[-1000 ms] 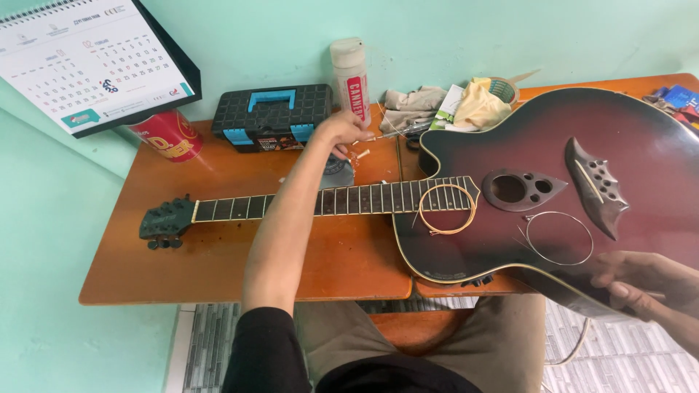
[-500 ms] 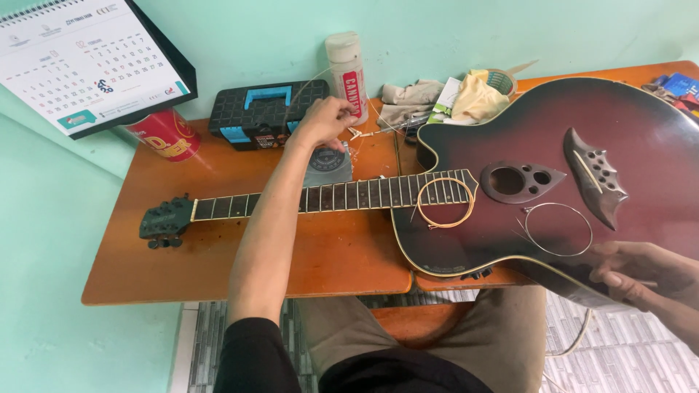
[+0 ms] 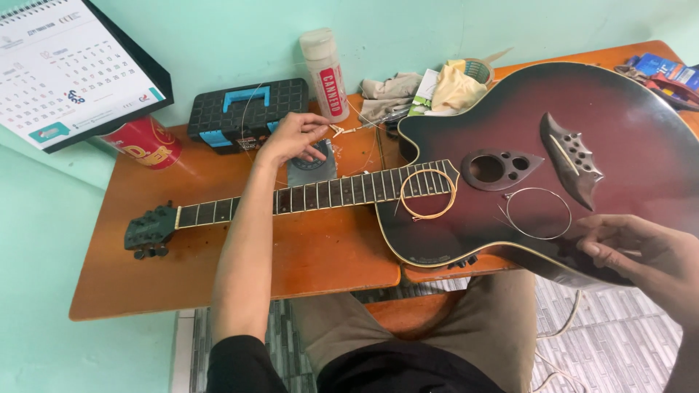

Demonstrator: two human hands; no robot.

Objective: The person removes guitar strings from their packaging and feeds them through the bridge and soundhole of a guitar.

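The left hand is pinching, it seems, a thin wire guitar string just beyond the dark red acoustic guitar lying lengthwise across the orange wooden tabletop; the right hand, fingers curled, is resting at the guitar's body edge.

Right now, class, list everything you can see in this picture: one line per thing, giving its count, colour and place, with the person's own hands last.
Guitar: one, dark red body, black headstock, lying flat across the table.
Coiled strings: two, one golden by the neck joint, one silvery beside the bridge.
Table: one, orange-brown wood.
Toolbox: one, black with blue handle, at the back.
Bottle: one, white with red label, upright behind the neck.
Can: one, red, on its side, back left.
Calendar: one, white, black-backed, far left.
Cloths: cream and grey, heaped at the back.
Left hand: reaching past the neck, pinching a thin string.
Right hand: at the guitar's lower edge.
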